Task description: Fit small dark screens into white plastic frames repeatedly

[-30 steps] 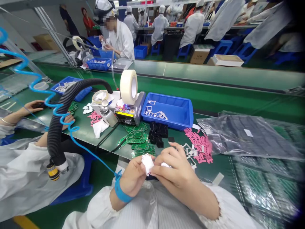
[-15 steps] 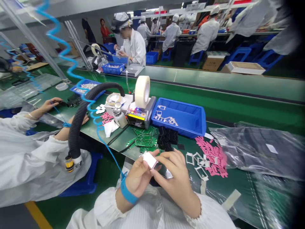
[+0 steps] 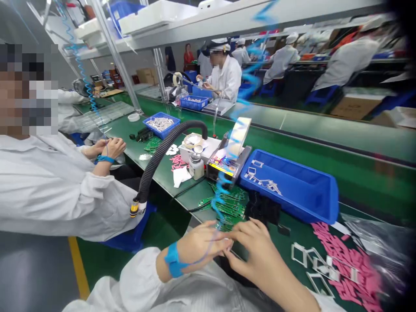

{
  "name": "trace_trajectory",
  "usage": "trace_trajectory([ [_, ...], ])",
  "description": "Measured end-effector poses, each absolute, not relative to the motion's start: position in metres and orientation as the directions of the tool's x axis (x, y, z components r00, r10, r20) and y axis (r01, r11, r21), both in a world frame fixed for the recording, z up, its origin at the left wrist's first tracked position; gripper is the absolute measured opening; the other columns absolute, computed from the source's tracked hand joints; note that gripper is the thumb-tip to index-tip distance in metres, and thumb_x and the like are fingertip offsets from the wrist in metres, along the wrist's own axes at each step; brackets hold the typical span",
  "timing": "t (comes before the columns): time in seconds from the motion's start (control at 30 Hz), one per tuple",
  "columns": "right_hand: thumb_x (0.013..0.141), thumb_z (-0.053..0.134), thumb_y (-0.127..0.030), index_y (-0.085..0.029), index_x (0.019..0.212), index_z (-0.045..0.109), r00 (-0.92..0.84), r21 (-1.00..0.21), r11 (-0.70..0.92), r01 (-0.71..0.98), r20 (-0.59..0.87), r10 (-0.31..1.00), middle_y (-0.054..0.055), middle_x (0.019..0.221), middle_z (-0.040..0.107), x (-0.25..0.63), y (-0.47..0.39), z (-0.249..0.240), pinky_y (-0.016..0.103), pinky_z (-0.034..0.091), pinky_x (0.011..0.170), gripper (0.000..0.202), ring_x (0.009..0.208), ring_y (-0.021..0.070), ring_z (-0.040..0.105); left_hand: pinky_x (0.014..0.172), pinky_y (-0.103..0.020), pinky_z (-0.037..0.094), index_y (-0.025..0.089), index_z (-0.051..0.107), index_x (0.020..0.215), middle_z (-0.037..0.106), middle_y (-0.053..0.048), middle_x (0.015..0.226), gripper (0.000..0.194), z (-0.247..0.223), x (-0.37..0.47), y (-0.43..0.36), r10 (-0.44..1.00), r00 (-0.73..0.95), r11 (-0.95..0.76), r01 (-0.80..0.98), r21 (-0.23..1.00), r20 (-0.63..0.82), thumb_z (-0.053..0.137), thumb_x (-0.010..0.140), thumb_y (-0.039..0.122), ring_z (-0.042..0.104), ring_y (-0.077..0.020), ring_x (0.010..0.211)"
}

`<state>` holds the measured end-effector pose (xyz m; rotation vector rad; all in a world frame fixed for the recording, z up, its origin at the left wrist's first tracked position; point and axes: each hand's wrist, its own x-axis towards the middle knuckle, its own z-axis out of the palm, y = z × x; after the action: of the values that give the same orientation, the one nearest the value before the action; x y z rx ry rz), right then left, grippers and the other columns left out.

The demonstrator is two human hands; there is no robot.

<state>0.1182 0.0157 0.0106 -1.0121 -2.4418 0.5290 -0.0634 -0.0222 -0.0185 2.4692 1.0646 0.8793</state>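
My left hand (image 3: 201, 243), with a blue wrist strap (image 3: 173, 260), is closed, its back turned up. Against its fingertips my right hand (image 3: 253, 249) closes thumb and index finger. The small white rectangular part seen between them half a second ago is now almost wholly hidden by the fingers. Just beyond my hands lie green circuit boards (image 3: 232, 206) and black foam pieces (image 3: 264, 210). To the right of my right hand are white rectangular frames (image 3: 299, 255) and a heap of pink strips (image 3: 351, 268).
A blue bin (image 3: 292, 184) holds several white frames. Beside it stand a tape dispenser (image 3: 219, 173), a pump bottle (image 3: 196, 167) and a black fume hose (image 3: 156, 167). A blue coiled cord (image 3: 245, 102) hangs in front. At left sits a co-worker (image 3: 65, 186); plastic bags (image 3: 380, 242) lie at right.
The view has swung left, so the bench appears shifted right. My left hand has turned its back upward, and the white part has gone out of sight between my fingers.
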Motion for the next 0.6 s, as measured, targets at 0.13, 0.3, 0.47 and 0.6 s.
trace_trajectory([
  [0.13,0.071,0.064,-0.020,-0.023,0.077,0.068,-0.649,-0.640,0.565,0.520,0.133,0.749,0.002,0.075,0.063,0.091,0.022,0.014,0.043,0.040,0.086,0.007,0.078,0.0196,0.058,0.105,-0.047,0.036,0.023,0.060,0.117,0.070,-0.009,0.112,0.034,-0.040,-0.079,-0.037,0.872,0.252,-0.490,0.453,0.744,0.421,0.051,0.085,0.017,0.063,-0.0188,0.104],
  [0.3,0.079,0.054,-0.032,-0.017,0.088,0.067,-0.493,-0.870,0.270,0.412,0.036,0.869,0.006,0.081,0.068,0.076,0.065,0.001,0.032,0.049,0.068,0.022,0.074,0.0179,0.063,0.102,-0.043,0.041,0.016,0.071,0.097,0.074,-0.012,0.099,0.025,-0.091,-0.142,-0.056,0.845,-0.419,-0.032,-0.659,0.752,-0.332,0.064,0.074,0.009,0.066,-0.0252,0.099],
  [0.47,0.085,0.044,-0.037,-0.011,0.089,0.068,-0.268,-0.863,0.127,0.488,-0.010,0.963,0.006,0.069,0.068,0.085,0.117,-0.013,0.028,0.047,0.053,0.035,0.058,0.0165,0.061,0.085,-0.032,0.054,0.024,0.062,0.115,0.076,-0.003,0.075,0.042,-0.129,-0.218,-0.076,0.706,-0.547,-0.216,-0.771,0.598,-0.449,0.031,0.091,0.007,0.072,-0.0140,0.074],
  [0.6,0.083,0.054,-0.034,-0.014,0.080,0.068,-0.133,-0.786,0.101,0.610,0.025,0.991,0.005,0.073,0.067,0.087,0.132,-0.022,0.031,0.047,0.067,0.025,0.069,0.0171,0.061,0.088,-0.035,0.053,0.026,0.059,0.118,0.075,-0.007,0.098,0.036,-0.143,-0.233,-0.087,0.765,-0.480,-0.265,-0.843,0.469,-0.430,0.036,0.092,0.017,0.067,-0.0193,0.097],
])
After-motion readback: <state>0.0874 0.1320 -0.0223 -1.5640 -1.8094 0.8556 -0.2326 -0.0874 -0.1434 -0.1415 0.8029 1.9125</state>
